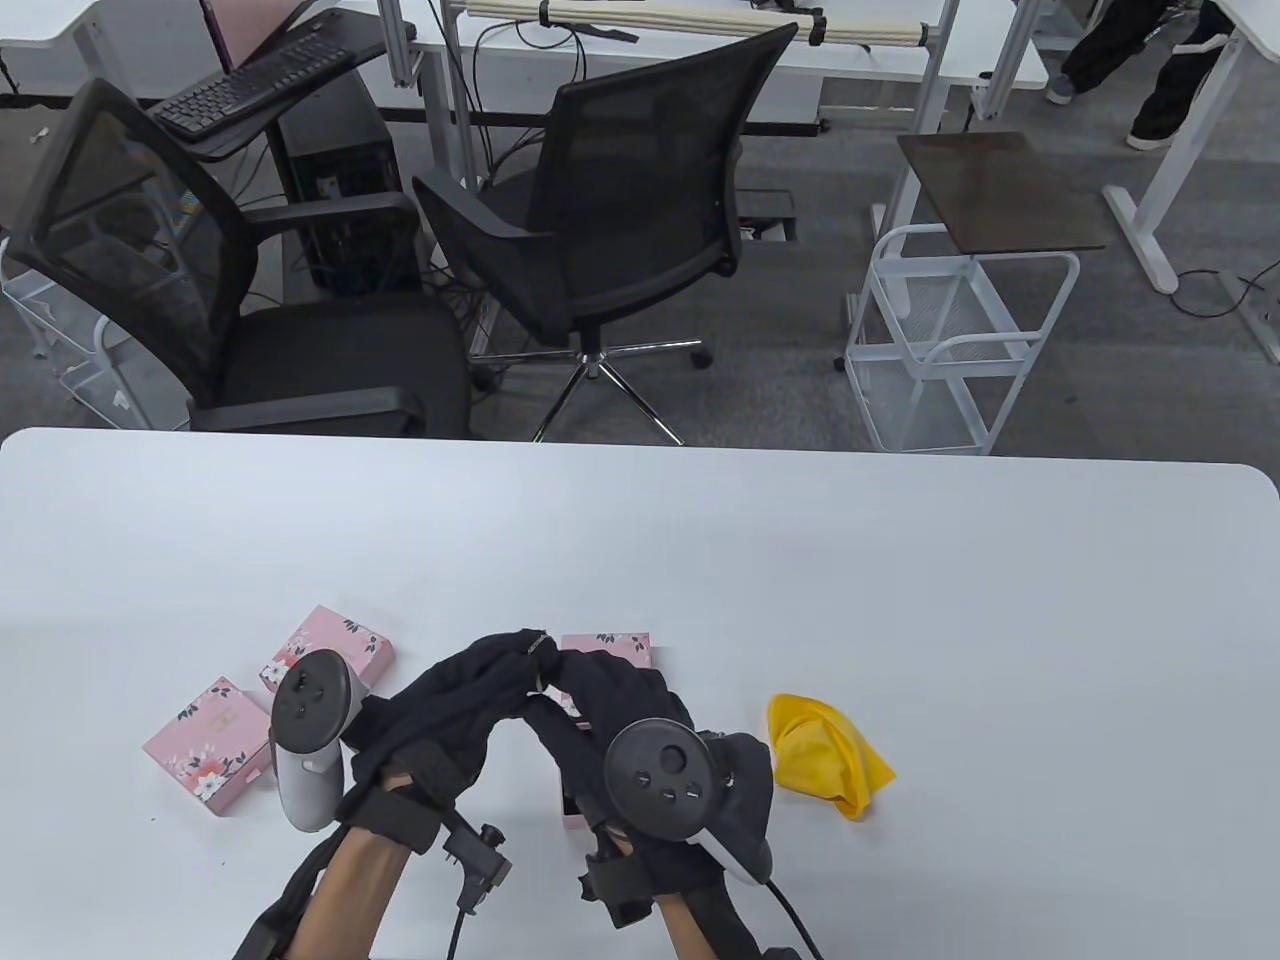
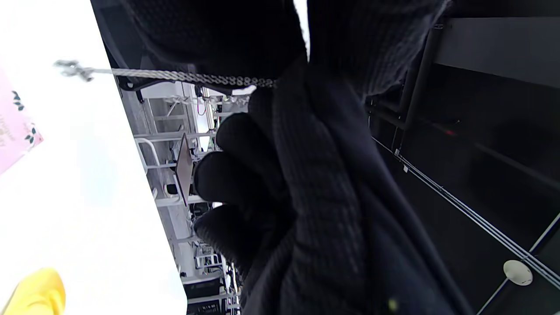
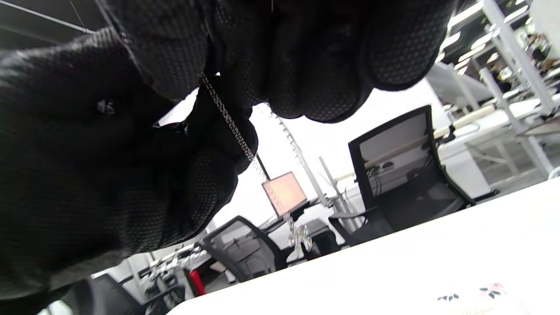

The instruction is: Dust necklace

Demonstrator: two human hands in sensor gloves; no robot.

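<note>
A thin silver necklace is held up above the table where my two black-gloved hands meet. My left hand pinches the chain; its clasp end sticks out free. My right hand also pinches the chain, and a small sparkling pendant dangles below it. A crumpled yellow cloth lies on the table right of my right hand, untouched. Most of the chain is hidden inside the gloves.
Two closed pink floral boxes lie left of my hands. Another pink box sits under my right hand, partly hidden. The white table stretches far and right. Black office chairs stand beyond its far edge.
</note>
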